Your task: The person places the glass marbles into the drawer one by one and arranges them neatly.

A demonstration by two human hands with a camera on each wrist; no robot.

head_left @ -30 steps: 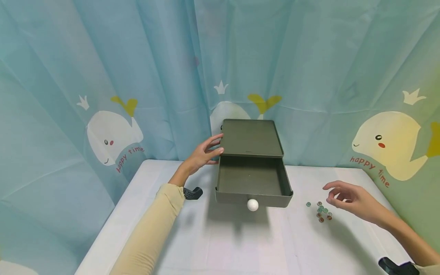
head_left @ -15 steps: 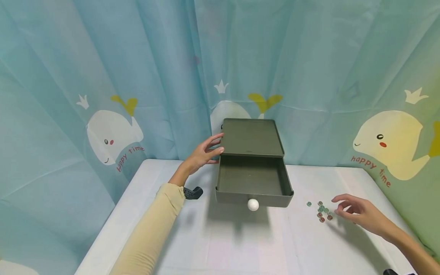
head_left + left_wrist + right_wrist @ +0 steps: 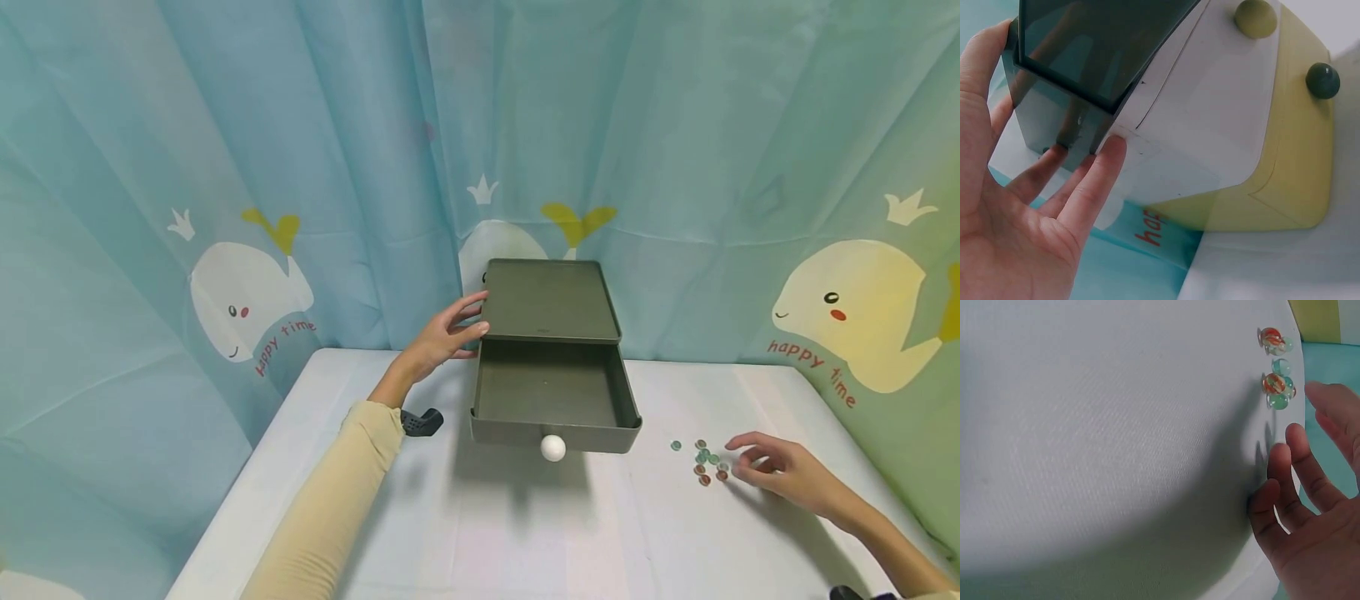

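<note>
A dark green box with a pulled-out drawer (image 3: 551, 387) and a white round knob (image 3: 553, 448) tops a stack. Nothing shows inside the drawer. My left hand (image 3: 442, 333) touches the green box's left side. In the left wrist view the thumb is at its upper edge and the other fingers (image 3: 1107, 162) lie against its side, near a white box (image 3: 1210, 100) below. My right hand (image 3: 787, 475) hovers just right of several glass marbles (image 3: 705, 458), fingers bent and apart. The right wrist view shows nothing between its fingers (image 3: 1279, 465) and marbles (image 3: 1275, 384) a little beyond them.
Below the white box is a yellow box (image 3: 1300, 131) with a dark green knob (image 3: 1322, 80). One marble (image 3: 677, 446) lies apart to the left on the white tabletop (image 3: 562, 542). A pale blue-green whale curtain (image 3: 360, 167) hangs behind and along both sides.
My right hand has moved rightward and down over the table, staying beside the marbles. The left hand and the drawer have stayed where they were.
</note>
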